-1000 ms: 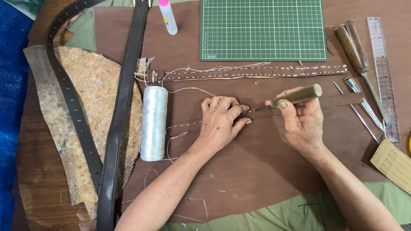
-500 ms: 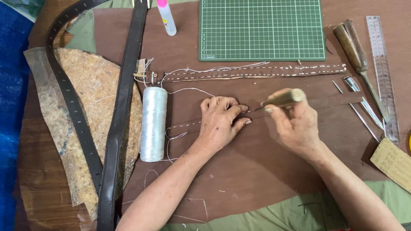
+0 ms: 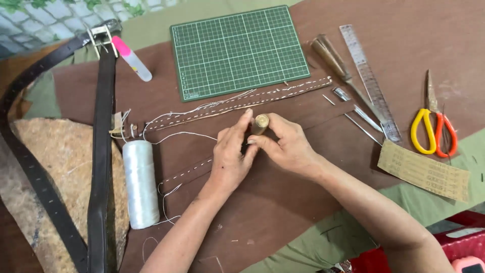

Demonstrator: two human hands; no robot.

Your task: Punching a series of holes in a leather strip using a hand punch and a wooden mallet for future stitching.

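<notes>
My right hand (image 3: 289, 148) grips a wooden-handled awl (image 3: 260, 124), held upright with its butt toward the camera and its tip pressed down on a brown leather strip (image 3: 192, 171) with white stitching. My left hand (image 3: 230, 157) lies flat on that strip right beside the awl, fingers touching the handle. White thread (image 3: 179, 135) runs from the strip to a white thread spool (image 3: 140, 183) lying left of my left hand. A second stitched leather strip (image 3: 273, 95) lies just beyond the hands.
A green cutting mat (image 3: 237, 50) sits at the back. A dark belt (image 3: 101, 167) with buckle and a cork-like sheet (image 3: 55, 167) lie left. Right: another wooden-handled tool (image 3: 328, 55), metal ruler (image 3: 369, 81), needles (image 3: 361, 126), yellow-orange scissors (image 3: 434, 126), sandpaper strip (image 3: 424, 169). A pink-capped tube (image 3: 132, 59) lies at back left.
The awl has swung from lying slanted to standing upright over the strip. My right hand came in close to my left. The camera view shifted, showing more of the right side.
</notes>
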